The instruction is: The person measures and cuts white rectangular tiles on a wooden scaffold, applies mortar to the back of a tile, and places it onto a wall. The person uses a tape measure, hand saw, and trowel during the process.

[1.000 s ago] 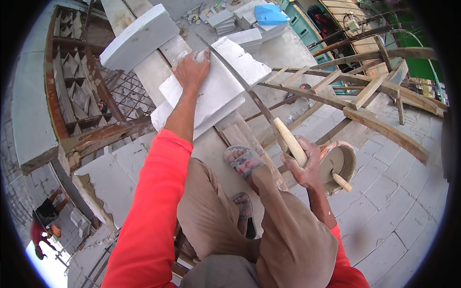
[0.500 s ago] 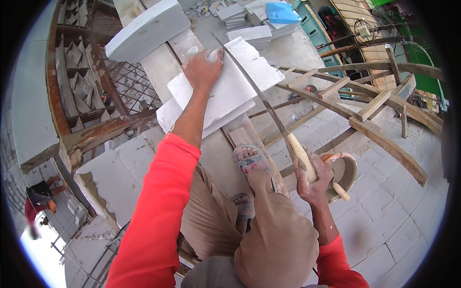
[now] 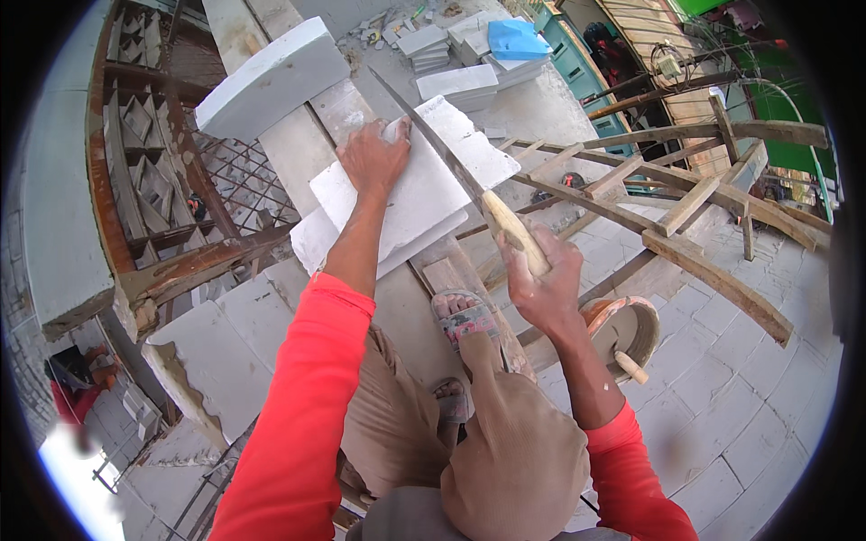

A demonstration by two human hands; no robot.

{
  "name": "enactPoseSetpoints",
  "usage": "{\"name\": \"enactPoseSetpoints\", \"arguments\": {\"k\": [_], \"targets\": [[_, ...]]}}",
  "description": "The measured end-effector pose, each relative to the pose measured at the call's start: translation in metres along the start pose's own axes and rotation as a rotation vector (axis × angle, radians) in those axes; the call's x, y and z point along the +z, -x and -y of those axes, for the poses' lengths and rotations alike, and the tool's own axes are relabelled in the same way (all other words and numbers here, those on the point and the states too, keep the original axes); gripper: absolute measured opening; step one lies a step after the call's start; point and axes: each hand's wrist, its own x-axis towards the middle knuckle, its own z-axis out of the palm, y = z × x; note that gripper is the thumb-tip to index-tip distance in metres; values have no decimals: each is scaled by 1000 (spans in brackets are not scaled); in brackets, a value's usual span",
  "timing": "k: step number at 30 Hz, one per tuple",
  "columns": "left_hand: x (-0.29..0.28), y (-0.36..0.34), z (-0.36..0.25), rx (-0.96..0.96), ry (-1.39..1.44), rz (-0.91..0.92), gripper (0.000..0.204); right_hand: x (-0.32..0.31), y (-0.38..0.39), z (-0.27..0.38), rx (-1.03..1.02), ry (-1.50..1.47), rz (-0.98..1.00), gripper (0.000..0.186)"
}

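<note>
My right hand [image 3: 543,278] is wrapped round the pale wooden handle of a handsaw [image 3: 516,233]. The long blade slants away to the upper left, lying across a white lightweight concrete block [image 3: 433,185]. On that block's left part rests my left hand [image 3: 372,158], its fingers bent and pressing on the top by the blade. Another white block [image 3: 311,236] lies underneath and sticks out at the near left. Both blocks sit on a plank bench, and my sandalled foot [image 3: 462,311] stands on its near end.
A thick white block [image 3: 275,77] stands on the planks farther off. To the right is a wooden ladder-like frame [image 3: 672,216]; nearer, a bucket [image 3: 651,329] holds a wooden-handled tool. Stacked blocks [image 3: 460,83] lie at the back. Another person [image 3: 77,379] is at far left.
My right hand has pushed the saw forward and to the upper left, so the handle is closer to the block. My left hand stays on the block.
</note>
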Motion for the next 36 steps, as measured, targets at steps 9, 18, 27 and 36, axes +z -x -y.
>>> {"name": "enactPoseSetpoints", "arguments": {"k": [9, 18, 27, 36], "targets": [[-2, 14, -13, 65, -44, 69, 63, 17, -37, -2, -79, -212, 184, 55], [3, 57, 3, 100, -202, -124, 67, 26, -12, -18, 25, -256, 59, 50], [-2, 56, -5, 200, -162, 15, 74, 19, 40, -30, 198, -229, -38, 28], [-3, 59, 4, 96, -175, -47, 74, 43, -16, -39, 16, -310, -34, 27]]}}
